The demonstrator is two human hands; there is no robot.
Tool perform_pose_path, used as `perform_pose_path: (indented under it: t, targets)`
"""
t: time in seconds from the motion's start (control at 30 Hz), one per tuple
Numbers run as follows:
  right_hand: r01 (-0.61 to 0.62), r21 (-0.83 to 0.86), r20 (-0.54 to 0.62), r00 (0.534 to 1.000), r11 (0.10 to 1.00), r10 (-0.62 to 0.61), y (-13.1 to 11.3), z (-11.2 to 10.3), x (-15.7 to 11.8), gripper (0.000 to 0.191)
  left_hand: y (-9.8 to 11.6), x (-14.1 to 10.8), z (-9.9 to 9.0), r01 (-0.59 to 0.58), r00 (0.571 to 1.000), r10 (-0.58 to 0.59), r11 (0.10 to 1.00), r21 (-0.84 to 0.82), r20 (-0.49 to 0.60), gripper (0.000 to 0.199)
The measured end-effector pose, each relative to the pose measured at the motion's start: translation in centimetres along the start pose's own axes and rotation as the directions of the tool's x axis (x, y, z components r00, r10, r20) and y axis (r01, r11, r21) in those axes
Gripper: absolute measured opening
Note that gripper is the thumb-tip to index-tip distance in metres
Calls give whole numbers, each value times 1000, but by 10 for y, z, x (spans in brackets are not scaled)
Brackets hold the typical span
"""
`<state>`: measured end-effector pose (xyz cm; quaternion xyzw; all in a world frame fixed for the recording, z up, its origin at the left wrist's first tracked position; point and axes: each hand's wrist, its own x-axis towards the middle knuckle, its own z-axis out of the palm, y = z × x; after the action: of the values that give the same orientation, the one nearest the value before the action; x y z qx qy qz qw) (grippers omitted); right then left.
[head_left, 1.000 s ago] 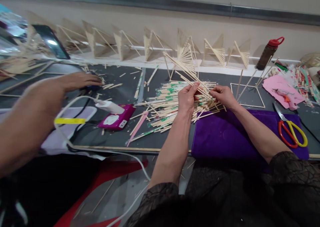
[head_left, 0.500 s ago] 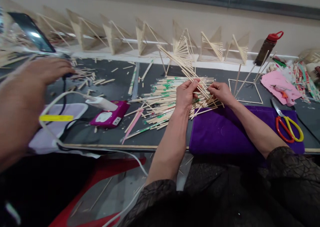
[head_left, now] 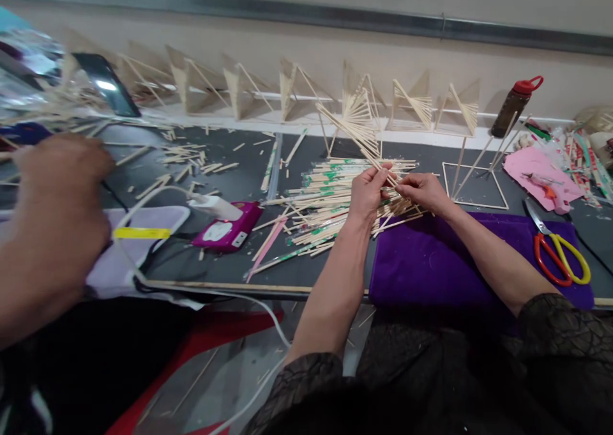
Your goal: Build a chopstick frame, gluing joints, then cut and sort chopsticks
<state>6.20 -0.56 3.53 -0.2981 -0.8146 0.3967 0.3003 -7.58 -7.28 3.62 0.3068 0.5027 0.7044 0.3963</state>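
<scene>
We hold a bundle of sticks [head_left: 347,128] slantwise above the pile of sticks [head_left: 318,183], its far end leaning left. Our left hand [head_left: 368,191] has its fingers curled closed around the bundle's near part, thumb on top, which seems to keep the lengths together. Our right hand [head_left: 424,191] pinches thumb and fingertips at the near end, probably to steady or sort single sticks; how many it grips we cannot tell. Close to the right hand, a square stick frame [head_left: 479,204] lies on the bench, thin sticks rising from it. The scissors [head_left: 546,234] rest on the purple cloth [head_left: 431,262], the glue gun [head_left: 550,189] on a pink sheet [head_left: 524,157], perhaps to catch drips, both within the right arm's reach.
</scene>
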Motion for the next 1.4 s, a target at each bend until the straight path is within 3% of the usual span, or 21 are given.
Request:
perform_pose_path:
  t: [0.23,0.5,0.63,0.77,0.97,1.1,1.27,1.4]
  targets:
    - [-26,174,87,996,984,11,2,-1,1,28,-1,0,-1,-11,1000,11,1000,26,8,37]
    - [-61,260,-57,995,964,78,3,-2,2,29,-3,2,-4,-27,1000,28,994,109,-1,41]
    - [-40,287,-114,991,957,75,4,-3,3,35,-8,4,-4,-114,993,112,966,231,24,41]
    - [-39,225,-53,997,974,52,3,-3,1,37,-11,3,-3,-184,983,180,949,256,36,34]
    - [-113,263,62,993,958,100,-5,-4,-2,35,0,-2,0,-23,1000,22,997,68,13,36]
    - [-193,292,201,970,937,137,-8,-9,-2,31,2,-4,1,6,1000,-7,998,62,17,38]
    - [-186,235,192,971,954,142,-6,-8,-2,20,-1,-3,1,-22,999,18,993,118,33,38]
    - [-232,297,201,963,926,177,-6,-7,-1,17,0,-4,0,-23,998,16,994,105,65,38]
